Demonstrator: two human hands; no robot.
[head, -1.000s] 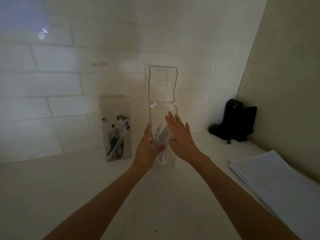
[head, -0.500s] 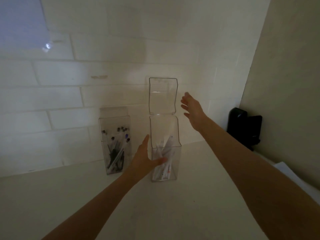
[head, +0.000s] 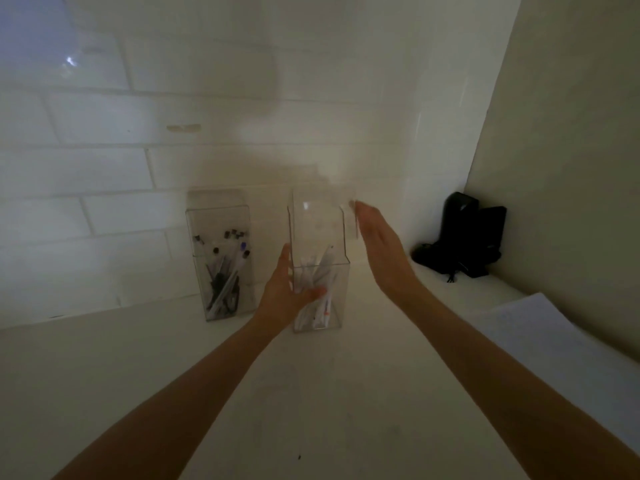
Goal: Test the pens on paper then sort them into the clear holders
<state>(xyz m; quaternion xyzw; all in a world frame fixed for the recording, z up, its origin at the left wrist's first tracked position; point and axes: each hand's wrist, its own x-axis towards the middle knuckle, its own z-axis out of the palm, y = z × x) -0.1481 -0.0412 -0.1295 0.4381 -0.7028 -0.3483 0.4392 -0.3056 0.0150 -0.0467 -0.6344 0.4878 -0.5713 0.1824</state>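
Two clear holders stand on the white counter by the tiled wall. The left holder [head: 221, 258] has its lid down and holds several dark-capped pens [head: 225, 271]. The right holder [head: 334, 299] contains several white pens [head: 320, 271]. My left hand [head: 287, 292] grips its left side, thumb across the front wall. Its hinged clear lid [head: 322, 216] is blurred, swung partway down. My right hand [head: 377, 244] is flat with straight fingers, touching the lid's right edge.
A stack of white paper [head: 554, 344] lies at the right counter edge. A black device [head: 464, 237] sits in the far right corner against the beige side wall [head: 571, 168]. Bare white counter [head: 311, 410] spreads in front.
My right hand rose from the holder's side to the raised lid, then came down with it. The lid has swung down from upright. My left hand kept its grip.
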